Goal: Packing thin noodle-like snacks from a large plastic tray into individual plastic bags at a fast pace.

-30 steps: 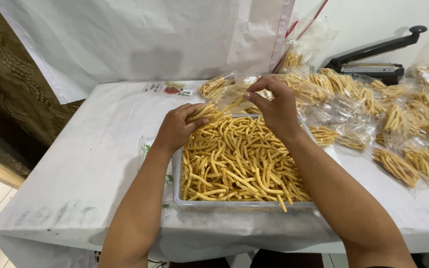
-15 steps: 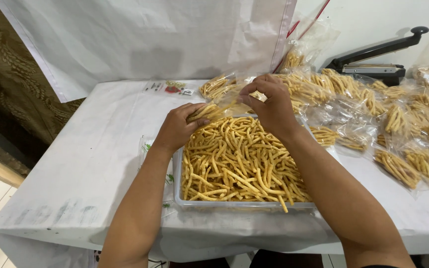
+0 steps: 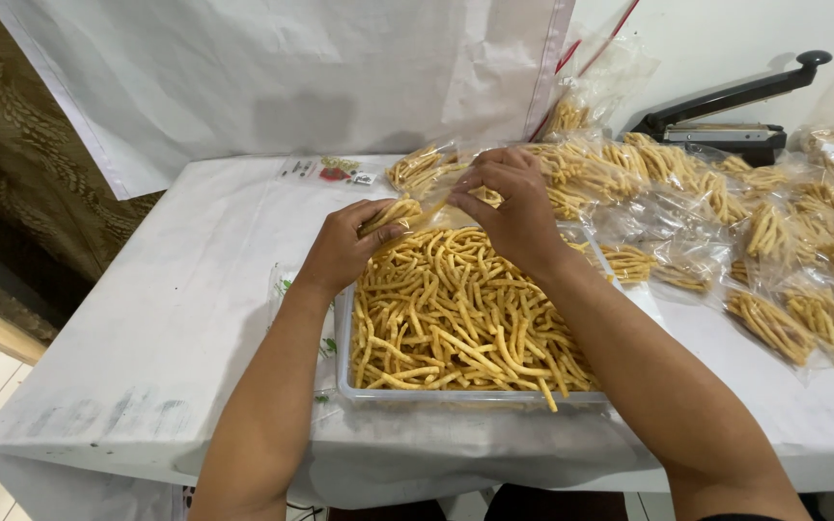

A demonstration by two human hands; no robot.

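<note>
A clear plastic tray (image 3: 345, 371) full of yellow snack sticks (image 3: 456, 314) sits on the white-covered table in front of me. My left hand (image 3: 345, 246) is over the tray's far left corner, fingers closed on a small bunch of sticks (image 3: 393, 212). My right hand (image 3: 514, 207) hovers over the tray's far edge, pinching the mouth of a clear plastic bag (image 3: 456, 188) that the bunch points into. The bag is mostly see-through and hard to make out.
Many filled clear bags of sticks (image 3: 774, 241) lie heaped to the right and behind the tray. A black heat sealer (image 3: 726, 121) stands at the back right. Printed labels (image 3: 325, 171) lie behind the tray, and a white sheet hangs on the wall.
Both hands stay at the tray's far edge; the left hand's bunch of sticks has shifted slightly toward the bag held by the right hand.
</note>
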